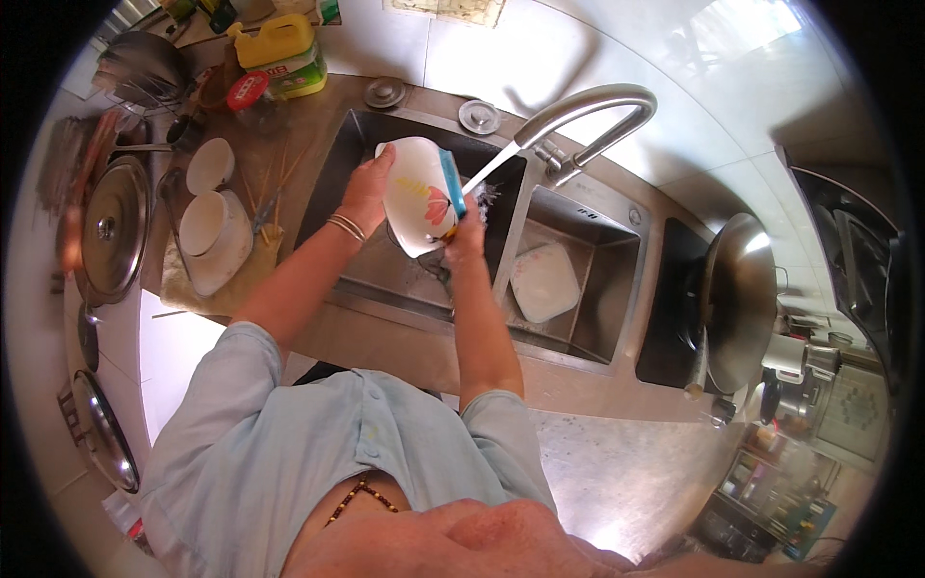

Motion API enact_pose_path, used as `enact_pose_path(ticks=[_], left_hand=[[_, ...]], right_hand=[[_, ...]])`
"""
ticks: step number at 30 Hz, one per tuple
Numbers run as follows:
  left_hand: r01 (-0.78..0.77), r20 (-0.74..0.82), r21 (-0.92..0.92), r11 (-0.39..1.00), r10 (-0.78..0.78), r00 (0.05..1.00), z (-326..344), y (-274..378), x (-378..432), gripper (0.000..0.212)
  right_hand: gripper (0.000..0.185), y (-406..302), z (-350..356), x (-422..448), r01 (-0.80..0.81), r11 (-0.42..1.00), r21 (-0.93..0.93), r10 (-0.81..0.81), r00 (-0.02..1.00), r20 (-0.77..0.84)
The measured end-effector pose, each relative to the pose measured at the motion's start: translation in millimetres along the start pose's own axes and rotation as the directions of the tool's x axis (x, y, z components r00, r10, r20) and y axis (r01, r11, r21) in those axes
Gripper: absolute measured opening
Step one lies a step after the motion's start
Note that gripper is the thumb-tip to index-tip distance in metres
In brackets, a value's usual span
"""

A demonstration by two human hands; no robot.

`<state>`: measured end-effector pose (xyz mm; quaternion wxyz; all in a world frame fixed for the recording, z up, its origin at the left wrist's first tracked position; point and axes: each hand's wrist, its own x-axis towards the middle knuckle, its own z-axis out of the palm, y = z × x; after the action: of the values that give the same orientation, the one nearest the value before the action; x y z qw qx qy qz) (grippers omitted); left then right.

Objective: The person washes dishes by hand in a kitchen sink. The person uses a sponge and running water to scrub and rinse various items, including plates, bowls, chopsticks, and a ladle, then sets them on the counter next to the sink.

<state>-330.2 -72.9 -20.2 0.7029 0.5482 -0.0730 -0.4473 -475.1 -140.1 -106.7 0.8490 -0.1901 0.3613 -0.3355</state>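
Note:
Both hands hold a white dish (415,191) with a flower pattern and a blue band, tilted above the left sink basin (390,278). My left hand (367,186) grips its left rim. On the opposite side, my right hand (468,235) clasps the lower right edge, its fingers partly hidden. Water (491,167) streams from the curved metal faucet (589,108) and meets the dish's right side near the blue band. A squarish white plate (545,282) lies in the right sink basin (614,289).
Bowls (206,224) and chopsticks (285,170) sit on the left counter, beside a metal pot lid (115,230). A yellow jug (278,54) and a red-lidded jar (249,92) stand behind. Two drain strainers (479,115) rest at the sink's back edge. Rightward is a wok (741,303), its handle pointing towards me.

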Motion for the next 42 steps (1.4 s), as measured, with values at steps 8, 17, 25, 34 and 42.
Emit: enact_pose_path(ticks=[8,17,25,34,42], left_hand=[[-0.069,-0.027,0.223,0.972,0.077,0.997,6.8,-33.9,-9.8,0.034],[0.202,0.402,0.086,0.976,-0.220,0.889,-0.6,7.6,-29.5,0.033],[0.067,0.192,0.059,0.996,-0.077,0.978,-13.6,-19.7,-4.6,0.031],[0.076,0.159,0.037,0.996,-0.081,0.984,-5.7,-4.9,-14.5,0.032],[0.049,0.409,0.211,0.976,-0.134,0.903,9.2,8.0,-31.3,0.032]], right_hand=[[0.039,12.8,48.5,-31.4,0.513,-0.377,-0.772,-0.650,0.447,0.615],[0.038,-31.6,-15.0,28.1,0.078,0.919,-0.387,-0.037,0.993,0.112],[0.045,-6.7,16.3,-50.2,0.321,0.890,-0.324,-0.236,0.932,0.275],[0.035,3.0,3.7,-82.0,0.669,-0.156,-0.727,-0.617,0.509,0.600],[0.041,-50.9,0.7,11.8,0.524,0.139,-0.840,-0.323,0.826,0.462]])
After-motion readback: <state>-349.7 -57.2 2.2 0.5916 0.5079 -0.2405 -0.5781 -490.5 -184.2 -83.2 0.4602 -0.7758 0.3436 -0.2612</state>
